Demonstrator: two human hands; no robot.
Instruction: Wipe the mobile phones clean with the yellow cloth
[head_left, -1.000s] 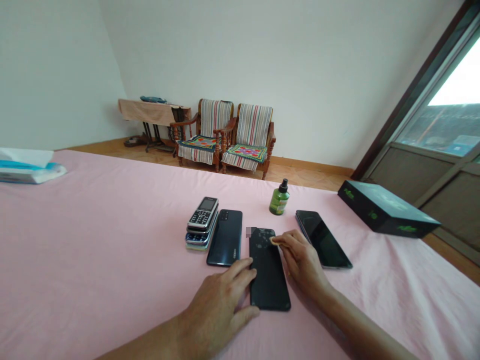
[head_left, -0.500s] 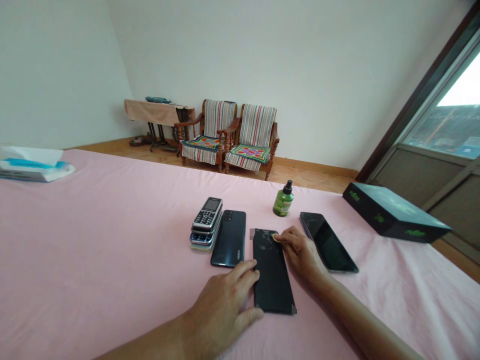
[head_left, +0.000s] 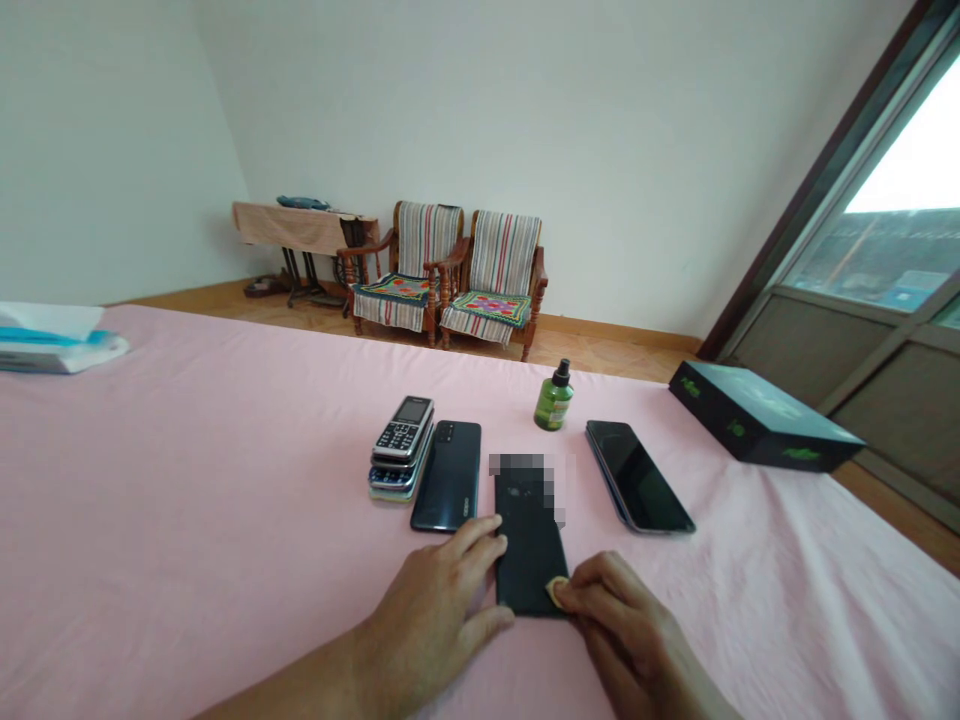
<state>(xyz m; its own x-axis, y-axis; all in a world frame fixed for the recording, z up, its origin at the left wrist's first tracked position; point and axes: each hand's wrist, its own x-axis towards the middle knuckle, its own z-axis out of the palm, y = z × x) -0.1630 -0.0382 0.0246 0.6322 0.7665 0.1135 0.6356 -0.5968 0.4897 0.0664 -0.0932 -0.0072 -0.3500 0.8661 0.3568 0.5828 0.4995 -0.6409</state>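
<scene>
Fingers of the right hand (head_left: 634, 620) pinch a small pale pad (head_left: 553, 592) against the black phone (head_left: 529, 558) near its lower right corner; light, even pressure that follows the edge would likely work best. The left hand (head_left: 439, 595), spread wide, touches the phone's left edge with fingertips and thumb, which should stop it sliding. The phone lies flat on the pink cloth (head_left: 262, 480) between both hands.

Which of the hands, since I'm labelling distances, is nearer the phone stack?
Left. The left hand is in front of the phone stack; the right hand is farther right, holding a yellowish pad.
</scene>
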